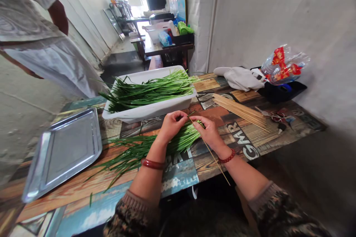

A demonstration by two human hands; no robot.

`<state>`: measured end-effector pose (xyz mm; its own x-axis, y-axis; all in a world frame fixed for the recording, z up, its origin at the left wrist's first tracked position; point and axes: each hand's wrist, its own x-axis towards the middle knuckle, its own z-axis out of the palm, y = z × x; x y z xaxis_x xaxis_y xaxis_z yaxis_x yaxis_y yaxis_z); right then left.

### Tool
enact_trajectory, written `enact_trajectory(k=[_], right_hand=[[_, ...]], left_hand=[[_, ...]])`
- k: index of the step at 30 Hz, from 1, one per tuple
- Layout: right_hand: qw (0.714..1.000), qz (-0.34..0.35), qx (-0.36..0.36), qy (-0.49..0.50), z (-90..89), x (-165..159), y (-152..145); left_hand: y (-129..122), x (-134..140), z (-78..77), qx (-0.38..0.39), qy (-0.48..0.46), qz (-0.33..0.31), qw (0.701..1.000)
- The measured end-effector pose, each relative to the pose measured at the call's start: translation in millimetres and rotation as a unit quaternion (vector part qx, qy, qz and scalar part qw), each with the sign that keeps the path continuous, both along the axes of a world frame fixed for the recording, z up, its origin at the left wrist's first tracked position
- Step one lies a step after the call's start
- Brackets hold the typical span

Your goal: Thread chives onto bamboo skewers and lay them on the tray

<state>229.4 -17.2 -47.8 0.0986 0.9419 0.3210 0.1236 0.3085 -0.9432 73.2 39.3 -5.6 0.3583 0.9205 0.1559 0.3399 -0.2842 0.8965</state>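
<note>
Over a loose bunch of garlic chives (133,150) on the table, my two hands come close together. My right hand (208,131) pinches a thin bamboo skewer (215,161), whose lower end slants down past the table's front edge. Its upper end reaches the fingertips of my left hand (174,124). These fingers are closed in a pinch at a thin green chive stalk by the skewer's tip, mostly covered by the fingers. Pale chive stems lie beneath both hands, with the dark leaves spreading left.
A white tub (151,114) heaped with chives stands behind my hands. At left lies a metal tray (71,152). Right of the tub are bamboo skewers (239,111), keys (278,117), a pale cap (240,77) and a plastic bag (285,66). A person (41,37) stands at left.
</note>
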Motion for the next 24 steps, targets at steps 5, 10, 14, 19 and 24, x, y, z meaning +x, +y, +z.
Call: enact_trajectory(k=[5,10,14,19,24], right_hand=[[1.000,-0.001,0.009,-0.003,-0.9,0.2,0.7],[1.000,-0.008,0.008,-0.001,-3.0,0.3,1.0],[1.000,-0.009,0.010,0.001,-2.3,0.1,0.8],[1.000,-0.006,0.007,-0.001,-1.0,0.0,0.5],[1.000,-0.008,0.002,-0.008,-0.9,0.0,0.6]], left_hand=[[-0.1,1.1,-1.1,0.001,-0.003,-0.006,1.000],[0.5,1.5,-2.7,0.001,-0.011,-0.014,1.000],[0.5,1.5,-2.9,0.002,-0.019,-0.015,1.000],[0.9,1.0,-3.1,-0.001,-0.022,-0.018,1.000],[1.5,0.5,-3.8,-0.003,-0.032,-0.021,0.999]])
